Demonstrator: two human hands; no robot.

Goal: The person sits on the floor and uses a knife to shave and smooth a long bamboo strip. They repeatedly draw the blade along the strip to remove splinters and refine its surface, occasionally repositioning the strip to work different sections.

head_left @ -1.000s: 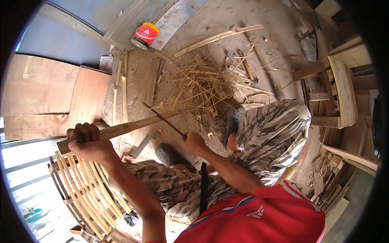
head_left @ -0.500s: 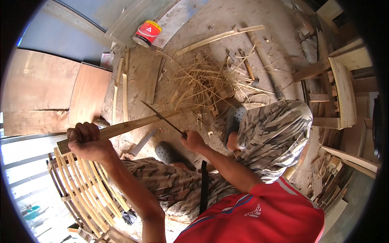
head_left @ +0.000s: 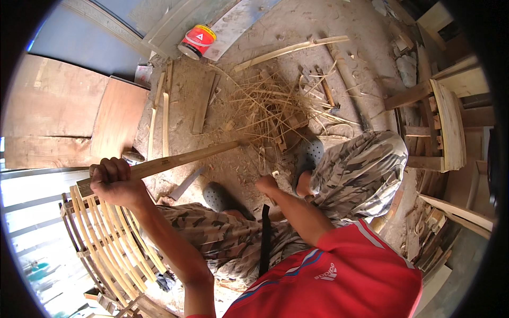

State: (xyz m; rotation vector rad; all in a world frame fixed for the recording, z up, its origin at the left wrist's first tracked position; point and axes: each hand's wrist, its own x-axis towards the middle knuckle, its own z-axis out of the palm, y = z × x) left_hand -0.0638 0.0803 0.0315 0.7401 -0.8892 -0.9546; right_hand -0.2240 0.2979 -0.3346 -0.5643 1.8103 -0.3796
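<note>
My left hand (head_left: 114, 181) is wrapped round the near end of a long squared piece of wood (head_left: 185, 158). The wood slants up and right, its far end by a heap of thin wood strips (head_left: 270, 108). My right hand (head_left: 266, 184) is a closed fist in front of my body, apart from the wood and to its right. A long thin dark tool is gripped in it; its shaft barely shows in this pose. Below my left hand stands a curved slatted wooden frame (head_left: 114, 244). A handsaw (head_left: 186, 184) lies on the ground beside my left shoe.
A red bucket (head_left: 198, 40) stands at the back wall. Plywood sheets (head_left: 58, 100) are at the left, with wood strips (head_left: 166, 124) on the floor. A hammer (head_left: 326, 89) lies beyond the heap. Wooden furniture (head_left: 448, 124) and scrap timber (head_left: 429, 233) line the right side.
My right hand has drawn back to the right and slightly down, away from the wood. The tool's shaft, which crossed over the wood, no longer does. My left hand and the wood have hardly moved.
</note>
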